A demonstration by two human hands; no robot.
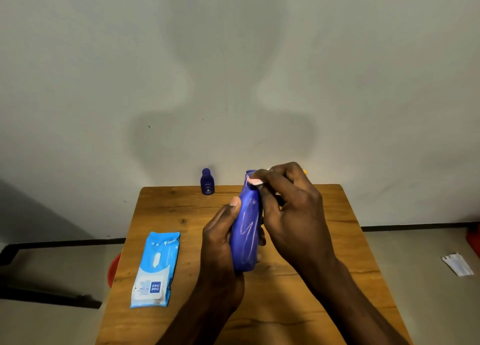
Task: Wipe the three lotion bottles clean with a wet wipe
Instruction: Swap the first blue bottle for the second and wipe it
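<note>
Though held, streaked blue bottle (246, 230)

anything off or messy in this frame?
White streaks run down the big bottle held in the left hand. A scrap of paper lies on the floor, right of the table.

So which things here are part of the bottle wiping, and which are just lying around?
Part of the job:
large blue bottle, in left hand
wet wipe, in right hand
small blue bottle
wipes pack

Lying about:
white paper scrap on floor
red object beside table
</note>
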